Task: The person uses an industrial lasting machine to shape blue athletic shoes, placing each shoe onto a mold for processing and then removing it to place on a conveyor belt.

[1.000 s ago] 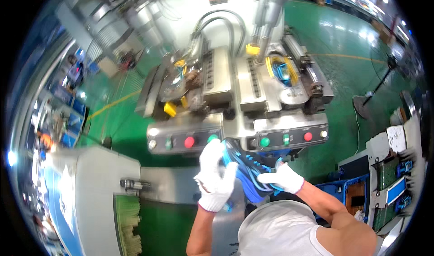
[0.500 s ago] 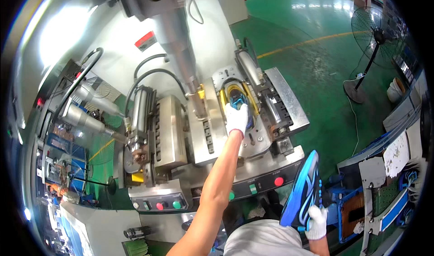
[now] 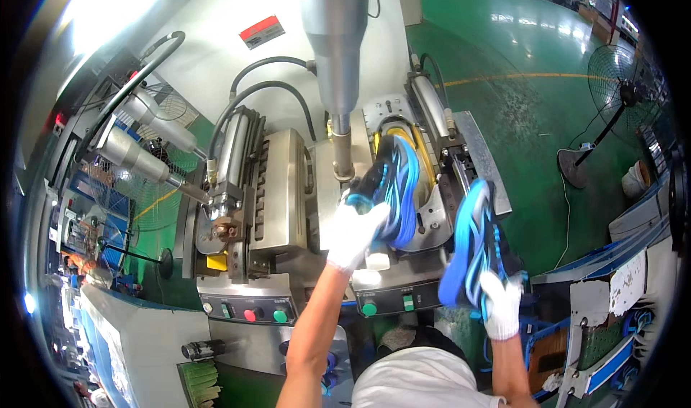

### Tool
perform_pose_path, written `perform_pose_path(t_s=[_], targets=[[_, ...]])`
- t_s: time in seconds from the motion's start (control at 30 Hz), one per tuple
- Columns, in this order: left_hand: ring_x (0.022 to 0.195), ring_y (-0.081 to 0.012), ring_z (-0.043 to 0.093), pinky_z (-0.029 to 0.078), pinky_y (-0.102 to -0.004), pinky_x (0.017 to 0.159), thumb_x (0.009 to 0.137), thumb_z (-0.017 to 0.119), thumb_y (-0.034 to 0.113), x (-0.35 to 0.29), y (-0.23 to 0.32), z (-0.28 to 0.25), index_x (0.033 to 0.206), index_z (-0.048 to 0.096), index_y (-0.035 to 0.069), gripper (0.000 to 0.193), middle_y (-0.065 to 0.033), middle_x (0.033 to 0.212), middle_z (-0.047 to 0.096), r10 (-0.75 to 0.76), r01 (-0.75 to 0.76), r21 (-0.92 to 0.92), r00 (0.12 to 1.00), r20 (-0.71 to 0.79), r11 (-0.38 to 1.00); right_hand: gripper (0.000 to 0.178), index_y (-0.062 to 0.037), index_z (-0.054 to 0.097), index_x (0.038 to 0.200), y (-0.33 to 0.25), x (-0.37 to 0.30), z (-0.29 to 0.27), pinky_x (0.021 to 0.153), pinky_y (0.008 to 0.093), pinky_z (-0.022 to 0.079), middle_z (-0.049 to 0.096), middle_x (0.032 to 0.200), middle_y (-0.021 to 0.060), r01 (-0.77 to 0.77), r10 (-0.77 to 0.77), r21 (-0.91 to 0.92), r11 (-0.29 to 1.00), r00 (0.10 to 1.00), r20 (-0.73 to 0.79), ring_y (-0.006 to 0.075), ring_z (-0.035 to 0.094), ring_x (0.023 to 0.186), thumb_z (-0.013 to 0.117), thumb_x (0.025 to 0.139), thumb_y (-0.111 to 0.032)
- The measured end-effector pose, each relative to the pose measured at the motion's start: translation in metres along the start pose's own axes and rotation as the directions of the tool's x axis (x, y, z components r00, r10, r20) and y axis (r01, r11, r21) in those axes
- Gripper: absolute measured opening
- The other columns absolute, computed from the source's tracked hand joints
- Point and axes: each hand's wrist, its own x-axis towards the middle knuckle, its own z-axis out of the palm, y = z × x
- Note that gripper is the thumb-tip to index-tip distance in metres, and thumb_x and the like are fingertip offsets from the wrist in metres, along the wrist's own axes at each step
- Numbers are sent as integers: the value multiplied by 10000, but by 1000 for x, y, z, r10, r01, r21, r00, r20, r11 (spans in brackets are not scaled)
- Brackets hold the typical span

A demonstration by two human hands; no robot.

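Two blue-black shoes, both in hand, neither set down. Left hand [image 3: 354,236]: fingers curled on first shoe [image 3: 401,192], over machine's yellow-edged bed [image 3: 426,159]; contact unclear. Right hand [image 3: 500,307]: fingers closed on second shoe [image 3: 471,242], off right. Red plate [image 3: 261,32] on white panel [image 3: 216,59], print illegible.
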Motion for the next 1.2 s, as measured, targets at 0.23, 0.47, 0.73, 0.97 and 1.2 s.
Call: perform_pose_path(t_s=[0.23,0.47,0.73,0.97,1.2], targets=[[1192,-225,610,474,-379,1052,748,825,131,-238,-8,-132,1412,520,33,737,-117,1289,635,-284,286,39,958,-51,957,547,52,597,1217,19,252,166,848,372,573,698,1120,202,167,-3,-512,843,952,305,283,705,962,811,810,-244],[891,-270,699,555,-416,851,770,872,272,-524,-59,-170,1200,654,0,553,-185,1069,737,-628,949,129,289,-723,288,455,9,728,944,129,315,230,882,499,564,711,1059,286,413,-106,-887,206,910,400,432,710,976,649,796,-414],[1130,-329,673,527,-397,980,724,846,340,-557,-244,-189,1427,470,-13,872,-219,1218,691,-443,877,-307,-124,-888,370,402,-88,709,1129,124,384,166,767,333,506,714,1049,1,203,164,-705,680,895,415,135,641,878,846,828,-318],[1222,-418,631,479,-465,1077,785,820,351,-529,-288,-149,1568,290,117,974,-251,1338,636,-667,791,-471,-108,-737,391,601,18,458,1500,86,32,213,1157,404,391,486,1531,227,800,-364,-459,386,589,721,303,515,1363,666,1010,-261],[1361,-383,532,426,-435,1136,792,825,475,-564,-254,-201,1601,195,2,1129,-266,1446,540,-752,632,-417,477,-454,653,1147,15,198,1608,246,-74,157,1259,527,161,149,1657,331,810,183,-365,-459,488,854,476,140,1549,864,722,-282]])
